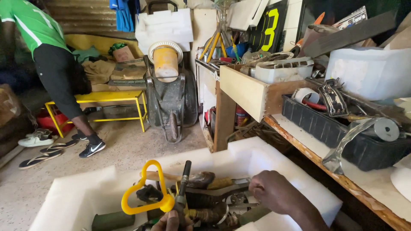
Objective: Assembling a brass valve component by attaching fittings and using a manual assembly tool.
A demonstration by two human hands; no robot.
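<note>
Right hand (272,192) curled knuckles-up among greasy metal tools (209,201) heaped in a blocky white foam tray (274,160), fingertips buried, grip impossible to tell. Left hand (171,221) barely showing at bottom edge, closed round a dark slim rod (183,182) standing upright, just beside a glossy yellow plastic loop handle (143,188), rounded-triangular. Behind, rough wooden bench (342,175) bearing a ribbed black plastic crate (338,128); farther left, rusty wheelbarrow (171,98), yellow steel-framed bench (107,100).

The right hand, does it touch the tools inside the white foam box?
Touching. The head view shows the right hand resting with its fingers down on the metal tools inside the white foam box.
</note>
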